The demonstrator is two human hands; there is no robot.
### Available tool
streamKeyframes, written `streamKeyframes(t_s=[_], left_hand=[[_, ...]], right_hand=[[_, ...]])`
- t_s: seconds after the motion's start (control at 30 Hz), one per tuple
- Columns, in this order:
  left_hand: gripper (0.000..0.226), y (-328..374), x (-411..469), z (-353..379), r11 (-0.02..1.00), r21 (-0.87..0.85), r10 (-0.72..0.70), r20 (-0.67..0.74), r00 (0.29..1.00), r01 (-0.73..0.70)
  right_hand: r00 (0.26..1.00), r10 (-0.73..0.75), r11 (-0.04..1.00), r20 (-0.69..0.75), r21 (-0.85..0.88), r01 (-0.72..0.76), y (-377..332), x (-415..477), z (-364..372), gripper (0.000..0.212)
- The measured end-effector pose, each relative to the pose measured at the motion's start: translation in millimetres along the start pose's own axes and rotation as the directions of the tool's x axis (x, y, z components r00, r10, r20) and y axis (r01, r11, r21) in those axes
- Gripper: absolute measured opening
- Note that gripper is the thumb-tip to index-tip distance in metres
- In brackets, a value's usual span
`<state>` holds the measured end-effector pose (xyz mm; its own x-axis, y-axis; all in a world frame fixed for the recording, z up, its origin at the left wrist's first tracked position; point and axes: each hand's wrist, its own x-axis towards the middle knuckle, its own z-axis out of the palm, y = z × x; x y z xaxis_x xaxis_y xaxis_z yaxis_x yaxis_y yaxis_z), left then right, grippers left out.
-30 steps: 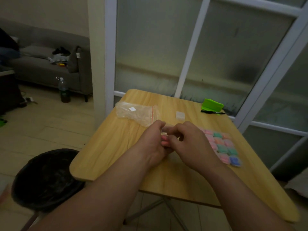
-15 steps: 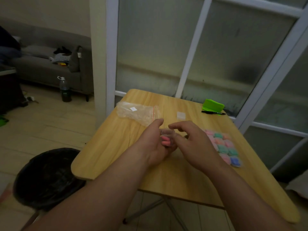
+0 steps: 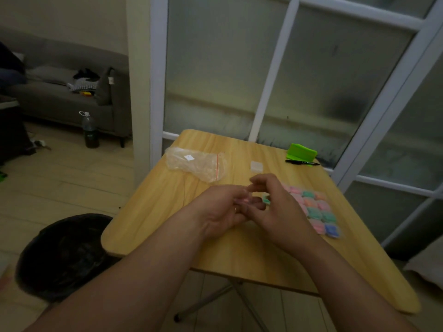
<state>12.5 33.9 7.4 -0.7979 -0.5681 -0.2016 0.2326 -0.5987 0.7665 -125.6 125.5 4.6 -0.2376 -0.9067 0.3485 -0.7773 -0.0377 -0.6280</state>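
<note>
Two hands meet over the middle of the wooden table (image 3: 167,212). The left hand (image 3: 223,209) has its fingers curled round a small pink piece (image 3: 242,200), held just above the tabletop. The right hand (image 3: 280,212) bends its fingers in at the same piece from three o'clock, fingertips touching the left ones; whether it truly pinches it I cannot tell. At three o'clock of the hands lie rows of coloured packets (image 3: 316,212), pink, green and one blue. A large clear bag (image 3: 196,164) lies at eleven o'clock, and a black pen (image 3: 302,162) against a green block (image 3: 302,152) at one o'clock. A black bin (image 3: 64,255) stands on the floor at eight o'clock.
</note>
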Motion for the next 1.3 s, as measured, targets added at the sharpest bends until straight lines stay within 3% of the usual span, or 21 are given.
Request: streamKeyframes(t_s=[0.1,0.23,0.37,0.6,0.73,0.87,0.97,1.1,1.3], left_hand=[[0.036,0.8,2.1,-0.1,0.999,0.016,0.048,-0.129,0.991,-0.046],[0.042,0.3,7.1,-0.3,0.990,0.116,0.106,-0.231,0.967,-0.080],[0.037,-4.2,8.8,5.8,0.988,0.132,0.109,-0.236,0.966,-0.079],[0.026,-20.1,13.8,29.2,0.993,0.110,0.060,-0.128,0.990,-0.046],[0.021,-27.6,20.2,35.6,0.984,0.165,0.082,-0.070,0.994,-0.069],[0.015,-22.2,28.0,29.0,0.952,0.291,0.169,-0.231,0.958,-0.098],[0.006,-12.1,29.3,23.0,0.948,0.263,0.267,-0.343,0.900,-0.181],[0.010,-8.3,30.5,20.3,0.947,0.212,0.309,-0.390,0.867,-0.241],[0.010,-4.8,35.6,17.0,0.945,0.211,0.320,-0.431,0.844,-0.251]], right_hand=[[0.997,0.064,0.998,-0.050,-0.013,-0.065,9.1,1.4,-12.2,0.069],[0.953,0.168,0.985,-0.252,0.002,-0.173,24.4,2.6,-37.0,0.044],[0.931,0.206,0.973,-0.302,-0.037,-0.228,42.8,0.1,-53.6,0.032],[0.997,0.061,0.983,-0.051,-0.171,-0.069,22.4,-10.5,-38.9,0.040],[1.000,0.021,0.980,0.000,-0.196,-0.021,21.2,-9.5,-32.0,0.030],[0.998,0.059,0.965,-0.016,-0.254,-0.061,34.5,-4.9,-35.6,0.038],[0.994,0.106,0.944,0.010,-0.315,-0.098,46.7,-1.6,-33.3,0.037],[0.990,0.135,0.876,0.044,-0.472,-0.099,52.1,0.4,-29.0,0.034],[0.991,0.130,0.878,0.026,-0.467,-0.103,55.0,1.5,-30.4,0.039]])
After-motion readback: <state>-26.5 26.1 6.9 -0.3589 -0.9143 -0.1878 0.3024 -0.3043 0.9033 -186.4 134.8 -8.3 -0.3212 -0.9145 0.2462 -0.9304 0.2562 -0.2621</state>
